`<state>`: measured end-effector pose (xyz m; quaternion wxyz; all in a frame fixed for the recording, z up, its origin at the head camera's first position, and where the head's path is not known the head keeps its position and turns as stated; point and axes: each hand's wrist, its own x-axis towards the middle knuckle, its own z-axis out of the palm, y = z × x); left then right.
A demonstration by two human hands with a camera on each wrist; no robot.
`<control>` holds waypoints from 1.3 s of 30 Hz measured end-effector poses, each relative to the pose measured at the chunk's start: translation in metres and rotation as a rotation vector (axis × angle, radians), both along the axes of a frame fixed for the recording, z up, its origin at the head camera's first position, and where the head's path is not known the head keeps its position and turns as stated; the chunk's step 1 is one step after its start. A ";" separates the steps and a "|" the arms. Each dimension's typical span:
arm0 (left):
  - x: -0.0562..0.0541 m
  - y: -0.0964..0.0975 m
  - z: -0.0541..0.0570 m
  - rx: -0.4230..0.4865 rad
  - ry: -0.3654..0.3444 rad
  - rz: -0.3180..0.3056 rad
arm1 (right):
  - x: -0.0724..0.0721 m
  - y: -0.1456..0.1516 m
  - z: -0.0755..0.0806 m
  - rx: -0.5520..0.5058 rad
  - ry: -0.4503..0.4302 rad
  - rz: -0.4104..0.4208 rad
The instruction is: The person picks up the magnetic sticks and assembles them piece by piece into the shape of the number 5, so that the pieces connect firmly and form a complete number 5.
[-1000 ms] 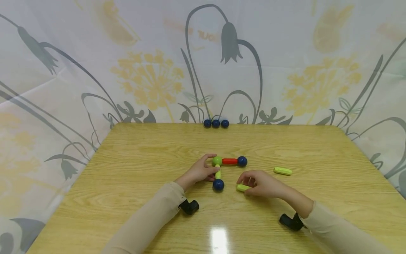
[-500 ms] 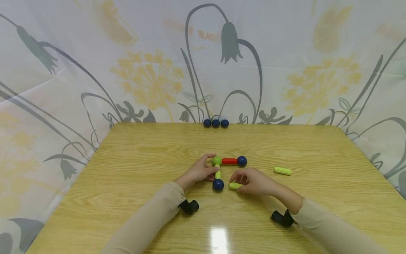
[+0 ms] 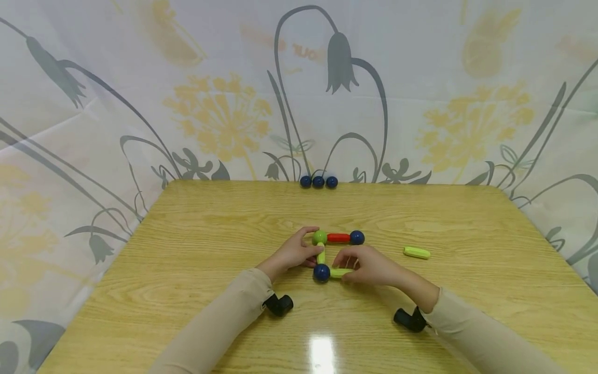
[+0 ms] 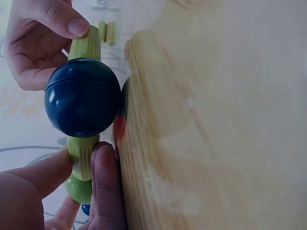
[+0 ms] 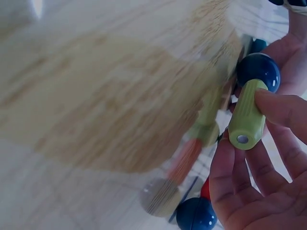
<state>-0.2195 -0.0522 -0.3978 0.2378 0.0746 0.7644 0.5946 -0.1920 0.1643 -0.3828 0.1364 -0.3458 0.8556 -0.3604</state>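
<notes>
My left hand [image 3: 291, 253] pinches a yellow-green rod [image 3: 321, 255] between thumb and fingers. That rod joins a light green ball [image 3: 320, 237] at its far end to a dark blue ball [image 3: 321, 272] at its near end. From the green ball a red rod [image 3: 338, 238] runs right to another blue ball [image 3: 357, 237]. My right hand [image 3: 371, 266] holds a second yellow-green rod [image 5: 247, 115] between thumb and fingers, its left end against the near blue ball [image 4: 82, 98]. A small silvery disc [image 5: 242, 139] shows in the rod's free end.
A loose yellow-green rod [image 3: 416, 252] lies on the wooden table [image 3: 210, 218] to the right of the hands. Three dark blue balls [image 3: 318, 182] sit in a row at the back edge, before a flower-printed cloth [image 3: 299, 104].
My right hand has moved left with its yellow-green rod, bringing the rod's end up to the near blue ball. My left hand and the parts it holds have stayed in place.
</notes>
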 end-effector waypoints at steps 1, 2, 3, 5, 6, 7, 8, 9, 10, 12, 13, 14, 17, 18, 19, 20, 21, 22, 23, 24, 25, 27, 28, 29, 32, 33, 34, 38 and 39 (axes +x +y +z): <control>0.000 0.000 0.000 -0.002 0.001 0.000 | 0.000 0.000 0.000 -0.001 -0.001 0.001; 0.000 0.000 0.000 -0.003 0.000 0.002 | 0.000 0.000 0.000 -0.003 -0.003 0.002; 0.000 0.000 0.000 -0.004 0.000 0.002 | 0.000 0.001 0.000 -0.003 -0.003 0.004; 0.000 0.000 0.000 -0.007 -0.001 0.005 | 0.000 0.001 0.000 -0.012 -0.004 0.010; 0.000 0.000 0.000 -0.007 0.000 0.005 | 0.000 0.001 0.001 -0.015 -0.002 0.012; 0.000 0.000 -0.001 -0.005 0.000 0.006 | 0.000 0.002 0.001 -0.014 0.000 0.011; 0.000 0.001 -0.001 -0.005 0.000 0.006 | 0.000 0.002 0.002 -0.015 0.001 0.011; 0.000 0.000 -0.001 -0.006 0.002 0.005 | 0.000 0.002 0.003 -0.015 -0.001 0.013; 0.000 0.000 -0.001 -0.008 0.002 0.006 | 0.000 0.003 0.004 -0.019 -0.004 0.017; -0.001 0.000 -0.001 -0.008 0.001 0.007 | -0.001 0.004 0.006 -0.021 -0.009 0.018; -0.001 0.000 -0.001 -0.010 -0.001 0.007 | -0.002 0.004 0.007 -0.026 -0.013 0.019; -0.001 0.000 -0.001 -0.010 0.000 0.006 | -0.003 0.005 0.008 -0.033 -0.017 0.022; -0.001 0.000 -0.001 -0.008 -0.003 0.003 | -0.006 0.008 0.011 -0.045 -0.015 0.018; -0.001 0.000 -0.001 -0.006 -0.004 0.003 | -0.007 0.009 0.012 -0.046 -0.014 0.015; 0.000 0.000 -0.001 -0.005 -0.007 0.004 | -0.008 0.010 0.013 -0.046 -0.009 0.013; 0.000 0.000 -0.001 -0.004 -0.007 0.004 | -0.009 0.011 0.013 -0.042 -0.008 0.008; 0.000 0.000 -0.001 -0.003 -0.008 0.004 | -0.011 0.012 0.014 -0.039 -0.006 0.004; 0.000 0.000 -0.001 -0.003 -0.008 0.005 | -0.012 0.012 0.014 -0.036 -0.004 -0.001; 0.000 0.000 -0.001 -0.001 -0.009 0.007 | -0.013 0.013 0.015 -0.036 -0.002 -0.004; 0.000 0.000 -0.001 -0.002 -0.009 0.008 | -0.014 0.013 0.016 -0.036 0.003 -0.007; 0.000 0.000 -0.001 -0.004 -0.009 0.010 | -0.015 0.013 0.016 -0.035 0.013 -0.011; 0.000 0.000 0.000 -0.005 -0.010 0.014 | -0.018 0.014 0.017 -0.039 0.030 -0.011; 0.000 0.001 0.001 -0.005 -0.011 0.015 | -0.019 0.014 0.018 -0.039 0.038 -0.013; 0.000 0.001 0.001 -0.005 -0.012 0.015 | -0.021 0.015 0.018 -0.040 0.044 -0.014; 0.000 0.001 0.001 0.001 -0.013 0.011 | -0.025 0.016 0.018 -0.040 0.064 -0.021; 0.001 0.001 0.001 0.003 -0.012 0.010 | -0.026 0.017 0.018 -0.041 0.067 -0.024; 0.001 0.001 0.001 0.004 -0.009 0.008 | -0.028 0.017 0.018 -0.039 0.072 -0.031; 0.000 0.001 0.000 -0.002 -0.003 0.011 | -0.035 0.018 0.017 -0.043 0.087 -0.046; 0.000 0.001 0.000 -0.003 -0.001 0.013 | -0.037 0.018 0.018 -0.044 0.092 -0.048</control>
